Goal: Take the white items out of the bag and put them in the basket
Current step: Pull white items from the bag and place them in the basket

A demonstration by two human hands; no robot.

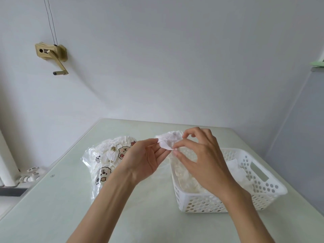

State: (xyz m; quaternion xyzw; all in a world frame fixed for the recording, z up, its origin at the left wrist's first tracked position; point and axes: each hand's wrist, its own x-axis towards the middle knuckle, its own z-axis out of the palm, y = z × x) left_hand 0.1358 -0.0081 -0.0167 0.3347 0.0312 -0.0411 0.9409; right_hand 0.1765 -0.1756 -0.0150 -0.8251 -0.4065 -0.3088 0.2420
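**White item held over the table, between bag and basket**

Brass-coloured and fixed to the wall at far left, a crank handle [52, 56] hangs well away from the work. On the pale table [61, 199] below it lies the clear plastic bag [105, 160], printed with cartoon animals and still bulging with white items. Just right of the bag, the left hand [145, 160] is raised palm-up, its fingertips pinching the near left edge of a crumpled white item [169, 140]. The right hand [198, 155] meets it from the other side, thumb and forefinger pinching the item's right edge while the remaining fingers curl loosely above. The item therefore sits between the two hands, at their fingertips, above the table and just beyond the basket's near left corner. The white perforated basket [263, 193] stands at right, already holding several white items.

The risk appears to lie in the grip: both holds are light fingertip pinches on soft, crumpled material, so a release by one hand before the item is over the basket could let it slip and land on the table beside the rim. The open bag could also snag a wrist on the next reach.
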